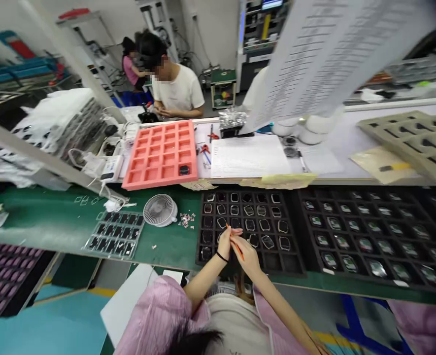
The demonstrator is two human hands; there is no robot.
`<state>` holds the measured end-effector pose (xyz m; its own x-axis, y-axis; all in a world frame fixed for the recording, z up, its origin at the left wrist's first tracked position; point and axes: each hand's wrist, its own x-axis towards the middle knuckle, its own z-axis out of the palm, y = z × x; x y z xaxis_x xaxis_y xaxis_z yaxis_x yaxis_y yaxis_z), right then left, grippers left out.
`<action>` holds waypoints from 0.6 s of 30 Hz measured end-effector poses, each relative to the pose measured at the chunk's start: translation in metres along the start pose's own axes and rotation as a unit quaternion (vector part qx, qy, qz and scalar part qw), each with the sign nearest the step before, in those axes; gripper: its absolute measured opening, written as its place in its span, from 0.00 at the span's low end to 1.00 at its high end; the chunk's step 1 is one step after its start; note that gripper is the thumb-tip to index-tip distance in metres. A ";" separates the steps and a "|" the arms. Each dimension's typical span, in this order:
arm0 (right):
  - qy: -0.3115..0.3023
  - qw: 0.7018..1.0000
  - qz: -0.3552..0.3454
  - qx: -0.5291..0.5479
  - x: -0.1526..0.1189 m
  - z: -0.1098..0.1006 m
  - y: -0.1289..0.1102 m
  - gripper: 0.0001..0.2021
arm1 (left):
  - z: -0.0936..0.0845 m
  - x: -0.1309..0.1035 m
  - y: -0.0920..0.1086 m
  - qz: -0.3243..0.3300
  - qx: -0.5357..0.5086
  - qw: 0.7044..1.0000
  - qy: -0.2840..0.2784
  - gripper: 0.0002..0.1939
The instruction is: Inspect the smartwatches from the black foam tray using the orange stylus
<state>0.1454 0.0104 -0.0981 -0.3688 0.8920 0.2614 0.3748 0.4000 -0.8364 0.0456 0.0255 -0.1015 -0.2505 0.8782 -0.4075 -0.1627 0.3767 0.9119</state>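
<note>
My right hand (246,254) is closed around a slim orange tool (239,250), its exact kind too small to make out. The tool's other end shows just beyond my fingertips. My left hand (225,243), with a black band at the wrist, touches the right one with its fingers curled in. Whatever lies between its fingers is hidden. Both hands are over the front of a black compartment tray (269,261), which carries several square watch-like frames (264,225) with rounded corners.
To the right lies another black tray (306,231) of watch-like parts with green inside. Left are a small round fan (160,210), scattered small pieces (186,220) and a clear tray (115,234) of black parts. A pink foam tray (161,154) rests on the shelf. A co-worker (177,88) sits opposite.
</note>
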 end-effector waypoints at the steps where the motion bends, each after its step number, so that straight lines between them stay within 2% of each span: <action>1: -0.048 0.999 -0.025 0.006 0.004 0.014 -0.001 0.15 | -0.023 0.005 0.002 -0.006 0.016 0.999 0.038 0.37; 3: -0.121 0.991 -0.057 0.013 0.009 0.037 0.002 0.16 | -0.073 0.011 0.003 -0.028 0.066 0.991 0.117 0.33; 6: -0.168 0.984 -0.065 -0.010 0.016 0.057 0.018 0.20 | -0.144 0.010 0.001 -0.070 0.175 0.958 0.216 0.26; 8: -0.175 0.978 -0.062 -0.090 0.020 0.060 0.035 0.22 | -0.179 0.005 -0.002 -0.096 0.246 0.929 0.260 0.20; 10: -0.175 0.962 -0.068 -0.196 0.024 0.059 0.054 0.23 | -0.199 0.003 -0.004 -0.109 0.307 0.902 0.285 0.15; 12: -0.174 0.946 -0.078 -0.261 0.027 0.056 0.070 0.24 | -0.201 0.005 -0.002 -0.102 0.359 0.881 0.291 0.12; 14: -0.176 0.938 -0.086 -0.286 0.027 0.053 0.080 0.24 | -0.189 0.018 0.005 -0.069 0.405 0.870 0.272 0.13; 16: -0.176 0.935 -0.090 -0.295 0.027 0.053 0.084 0.24 | -0.167 0.042 0.017 -0.015 0.442 0.870 0.217 0.14; 18: -0.174 0.934 -0.091 -0.299 0.027 0.053 0.083 0.24 | -0.143 0.075 0.033 0.045 0.466 0.875 0.125 0.15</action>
<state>0.1213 0.0564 -0.1865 -0.6870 0.7177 0.1138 0.6492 0.6765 -0.3477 -0.1146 0.0617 -0.1090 -0.4416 0.8688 -0.2239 0.6884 0.4882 0.5365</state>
